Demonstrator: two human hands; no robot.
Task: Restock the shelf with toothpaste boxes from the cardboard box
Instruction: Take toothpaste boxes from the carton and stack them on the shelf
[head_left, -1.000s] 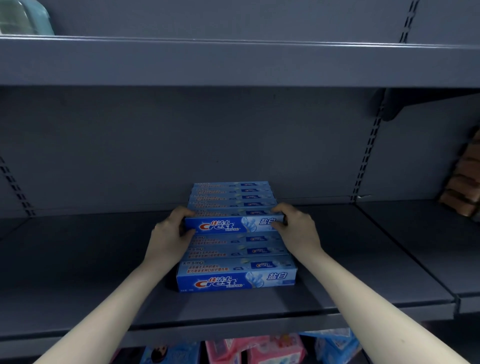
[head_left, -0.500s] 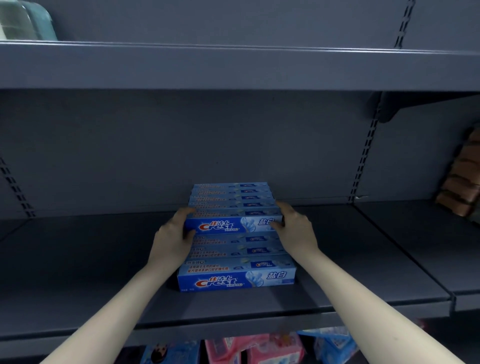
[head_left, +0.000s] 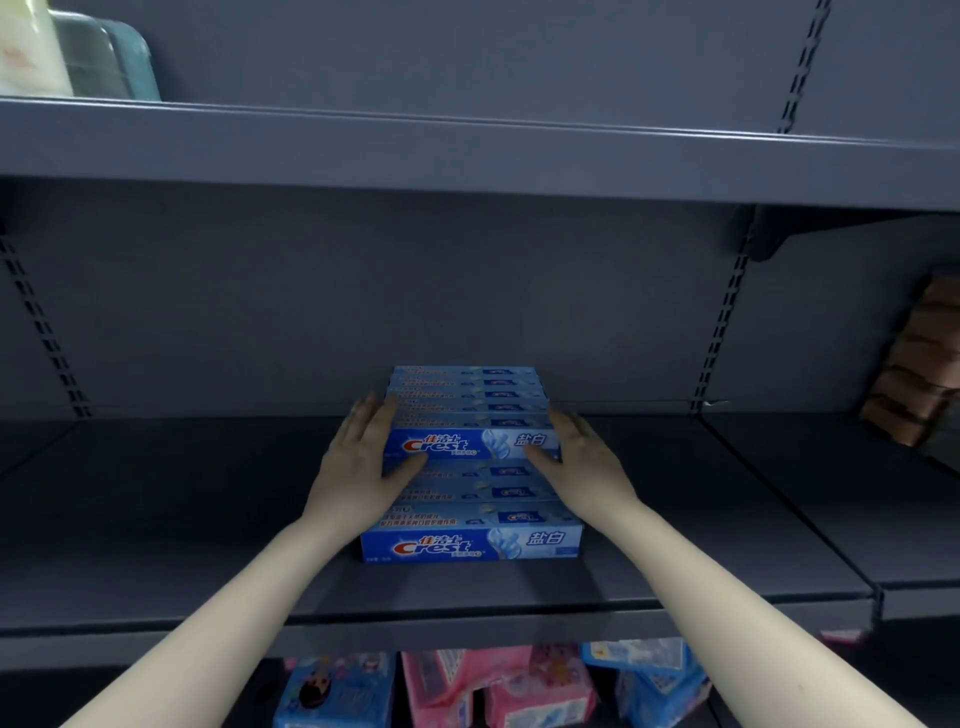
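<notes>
Upper left, on the top shelf (head_left: 467, 156): a rounded teal plastic container (head_left: 109, 62) beside a pale cream pack (head_left: 26, 52), both cropped by the frame edge.

Middle shelf (head_left: 156, 519): matte grey sheet metal, flat, with slotted uprights on the back panel. I see my left hand (head_left: 358, 462) laid flat against the left end of the upper toothpaste box (head_left: 470, 444), fingers straight and close together, thumb resting across the glossy blue front face. That box tops the rear stack (several long, thin cartons, printed tops showing in rows).

In front, lower, sits the front toothpaste box (head_left: 470, 548) at the head of a shorter row, square-edged cardboard, glossy blue and white print, set back a little from the shelf lip.

My right hand (head_left: 576, 457) mirrors the left: fingers straight and together along the right end of the upper box, thumb on its front face.

Far right: a brown, ribbed stack of packs (head_left: 919, 364), blurred; I cannot tell what it is.

Below the shelf: soft crinkled pink packs (head_left: 493, 686) between blue packs (head_left: 332, 691).
</notes>
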